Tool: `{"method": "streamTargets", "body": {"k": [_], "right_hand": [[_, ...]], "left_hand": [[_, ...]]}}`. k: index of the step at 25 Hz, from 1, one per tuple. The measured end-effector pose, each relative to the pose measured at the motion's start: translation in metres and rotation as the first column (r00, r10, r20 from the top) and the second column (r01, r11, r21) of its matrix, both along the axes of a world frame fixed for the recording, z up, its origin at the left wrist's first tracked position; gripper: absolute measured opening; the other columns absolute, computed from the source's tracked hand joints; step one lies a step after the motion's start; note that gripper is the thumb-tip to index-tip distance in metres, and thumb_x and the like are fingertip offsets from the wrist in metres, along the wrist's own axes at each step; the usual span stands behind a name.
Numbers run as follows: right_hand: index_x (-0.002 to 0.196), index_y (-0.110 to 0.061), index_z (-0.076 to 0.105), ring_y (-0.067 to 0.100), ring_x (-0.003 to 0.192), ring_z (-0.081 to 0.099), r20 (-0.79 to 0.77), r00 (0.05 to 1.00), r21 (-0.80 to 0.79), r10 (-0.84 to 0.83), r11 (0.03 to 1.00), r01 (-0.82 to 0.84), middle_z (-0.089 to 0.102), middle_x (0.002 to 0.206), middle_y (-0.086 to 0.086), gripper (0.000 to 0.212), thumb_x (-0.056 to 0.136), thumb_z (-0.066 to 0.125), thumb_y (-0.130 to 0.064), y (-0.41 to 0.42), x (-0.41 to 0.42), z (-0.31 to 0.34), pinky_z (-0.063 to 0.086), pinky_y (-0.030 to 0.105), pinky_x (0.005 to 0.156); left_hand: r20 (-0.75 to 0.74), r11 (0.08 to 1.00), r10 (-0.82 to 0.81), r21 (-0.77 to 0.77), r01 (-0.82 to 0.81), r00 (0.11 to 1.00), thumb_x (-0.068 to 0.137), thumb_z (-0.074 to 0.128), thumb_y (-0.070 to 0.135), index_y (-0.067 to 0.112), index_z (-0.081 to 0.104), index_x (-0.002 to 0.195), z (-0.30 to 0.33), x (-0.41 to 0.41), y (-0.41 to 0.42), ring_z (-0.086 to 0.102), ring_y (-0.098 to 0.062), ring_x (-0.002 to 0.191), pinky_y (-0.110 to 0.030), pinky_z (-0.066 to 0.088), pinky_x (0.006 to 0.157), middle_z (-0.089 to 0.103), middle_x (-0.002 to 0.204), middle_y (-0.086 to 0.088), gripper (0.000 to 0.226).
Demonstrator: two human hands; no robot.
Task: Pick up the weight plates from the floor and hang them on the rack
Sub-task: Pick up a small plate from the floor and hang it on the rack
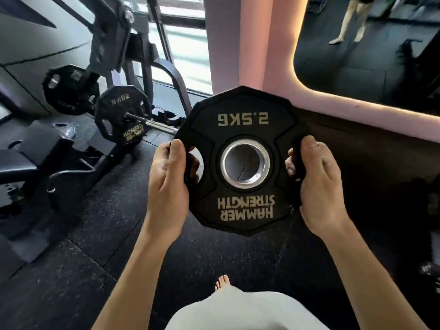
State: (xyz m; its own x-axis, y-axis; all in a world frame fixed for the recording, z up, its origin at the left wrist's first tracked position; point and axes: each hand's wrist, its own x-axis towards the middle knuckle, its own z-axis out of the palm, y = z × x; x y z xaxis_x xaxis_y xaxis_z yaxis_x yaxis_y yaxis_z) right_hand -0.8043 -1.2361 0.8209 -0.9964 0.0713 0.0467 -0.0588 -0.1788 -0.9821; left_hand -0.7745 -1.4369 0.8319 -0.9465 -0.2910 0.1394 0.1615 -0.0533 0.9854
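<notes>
**Desk:** What stands at the far left?

**Me:** A dark gym machine (123, 44), its frame blurred. Two black plates hang on it: a larger plate (69, 89) farther back, and a 20KG plate (122, 119) nearer, seated on a chrome bar (152, 123) that juts to the right. Below them, at the near left, sits a black padded bench (31, 158) on the rubber floor (78, 270).

**Desk:** And your left hand?

**Me:** My left hand (166, 184) grips the left edge of the 2.5KG plate (245, 160), thumb on the near face, fingers curled through the left grip slot.

**Desk:** Where is that plate?

**Me:** Off the floor, held up in mid-frame between both hands, its face turned to me. The lettering "2.5KG" and "HAMMER STRENGTH" reads upside down. The steel-ringed centre hole shows floor through it. It touches nothing but my hands and is well apart from the machine.

**Desk:** The right hand?

**Me:** My right hand (319, 184) holds the right edge the same way, thumb over the front, fingertips wrapped through the right slot.

**Desk:** Anything beyond?

**Me:** A pink wall (238, 44) behind the plate, and at the far right a mirror (357, 55) showing bare legs. Near, below the plate, my bare toes (222, 282) show above pale clothing (242, 313).
</notes>
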Motion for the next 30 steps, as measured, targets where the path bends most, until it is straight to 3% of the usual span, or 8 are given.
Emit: {"method": "streamTargets", "body": {"k": [3,7,14,18,22,24,27,30], "right_hand": [[0.072,-0.031,0.057,0.007,0.063,0.047,0.011,0.994,0.031,-0.11,0.994,0.11,0.053,0.064,-0.009,0.037,0.081,0.056,-0.067,-0.014,-0.07,0.005,0.039,0.036,0.068],[0.069,-0.034,0.059,0.008,0.064,0.048,0.011,0.981,0.033,-0.193,0.981,0.192,0.054,0.065,-0.009,0.036,0.074,0.055,-0.07,-0.018,-0.161,0.003,0.039,0.039,0.071],[0.068,-0.036,0.06,0.007,0.065,0.049,0.015,0.951,0.026,-0.31,0.95,0.31,0.054,0.065,-0.011,0.037,0.08,0.056,-0.071,-0.002,-0.335,-0.008,0.04,0.04,0.073],[0.068,-0.036,0.062,0.006,0.065,0.049,0.008,0.927,0.027,-0.376,0.926,0.376,0.055,0.067,-0.012,0.036,0.074,0.055,-0.071,0.018,-0.419,0.001,0.041,0.04,0.074],[0.067,-0.04,0.064,0.005,0.067,0.048,0.003,0.887,0.022,-0.462,0.887,0.462,0.055,0.067,-0.014,0.033,0.082,0.054,-0.068,0.049,-0.488,0.006,0.041,0.037,0.077],[0.07,-0.04,0.065,0.005,0.069,0.049,-0.027,0.85,0.034,-0.526,0.849,0.527,0.055,0.07,-0.014,0.03,0.086,0.052,-0.062,0.068,-0.526,0.005,0.042,0.034,0.078],[0.076,-0.037,0.065,0.003,0.074,0.055,-0.069,0.77,0.056,-0.634,0.769,0.637,0.058,0.075,-0.013,0.03,0.097,0.048,-0.049,0.095,-0.578,0.002,0.046,0.028,0.081],[0.083,-0.036,0.067,0.013,0.09,0.064,-0.063,0.672,0.041,-0.737,0.671,0.74,0.066,0.086,-0.009,0.027,0.095,0.05,-0.053,0.123,-0.628,0.001,0.052,0.041,0.094]], "left_hand": [[0.009,0.997,-0.08,0.011,0.08,0.997,0.096,0.042,0.046,0.019,0.054,0.092,0.004,-0.089,-0.017,0.046,-0.022,0.081,-0.039,0.042,0.074,0.049,0.089,-0.007,0.03],[-0.016,0.99,-0.141,-0.006,0.141,0.99,0.096,0.041,0.044,0.015,0.05,0.089,0.0,-0.197,-0.023,0.043,-0.02,0.071,-0.033,0.039,0.065,0.046,0.082,-0.007,0.031],[-0.029,0.974,-0.226,0.016,0.226,0.974,0.097,0.04,0.039,0.013,0.054,0.087,-0.006,-0.39,0.0,0.047,-0.016,0.068,-0.03,0.041,0.063,0.052,0.073,0.0,0.031],[-0.062,0.948,-0.317,-0.014,0.317,0.946,0.098,0.038,0.036,0.025,0.055,0.078,0.003,-0.485,0.025,0.043,-0.01,0.062,-0.031,0.035,0.062,0.052,0.064,0.011,0.029],[-0.04,0.922,-0.386,0.025,0.387,0.922,0.096,0.043,0.043,0.027,0.054,0.076,0.002,-0.579,0.056,0.041,-0.014,0.066,-0.032,0.034,0.062,0.049,0.072,0.003,0.028],[-0.042,0.894,-0.447,-0.012,0.447,0.893,0.096,0.043,0.046,0.032,0.053,0.07,0.001,-0.63,0.08,0.039,-0.015,0.066,-0.032,0.034,0.06,0.046,0.072,0.002,0.031],[-0.064,0.843,-0.537,-0.043,0.536,0.841,0.099,0.043,0.045,0.028,0.054,0.076,-0.004,-0.702,0.116,0.041,-0.011,0.068,-0.028,0.037,0.063,0.048,0.073,0.006,0.03],[-0.088,0.719,-0.694,-0.024,0.695,0.715,0.098,0.044,0.043,0.029,0.055,0.075,-0.001,-0.78,0.16,0.044,-0.01,0.068,-0.028,0.038,0.065,0.05,0.072,0.007,0.029]]}}
